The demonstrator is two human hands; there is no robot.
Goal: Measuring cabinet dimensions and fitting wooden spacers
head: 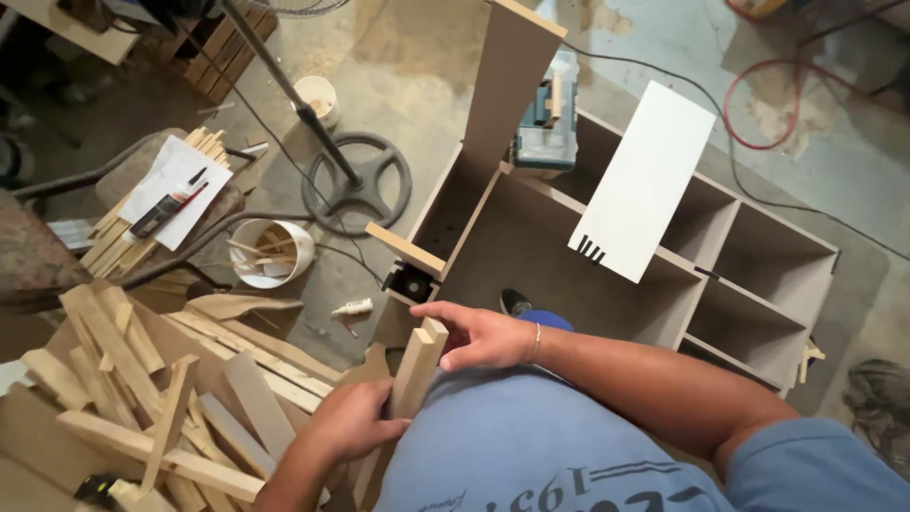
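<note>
Dusty concrete workshop floor (417, 57) underfoot. Nearest, left hand (351, 422) wrapped around upright wooden strip (415, 372); right hand (479, 337) pinching its top end. Left of strip, scrap wood pile (142, 398). Beyond strip, grey compartment cabinet (739, 256), white panel (645, 180).

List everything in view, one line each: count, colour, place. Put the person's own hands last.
wood strip: one, pale, upright, held in both hands
scrap wood pile: many, pale, lower left
cabinet carcass: one, brown, on the floor, centre right
white panel: one, leaning over the cabinet
fan base: one, dark, round, upper centre
white buckets: two, left of centre
glue bottle: one, white, on the floor
tool case: one, teal, behind the cabinet
red cable: one, upper right
left hand: gripping the strip low
right hand: at the strip's top
</note>
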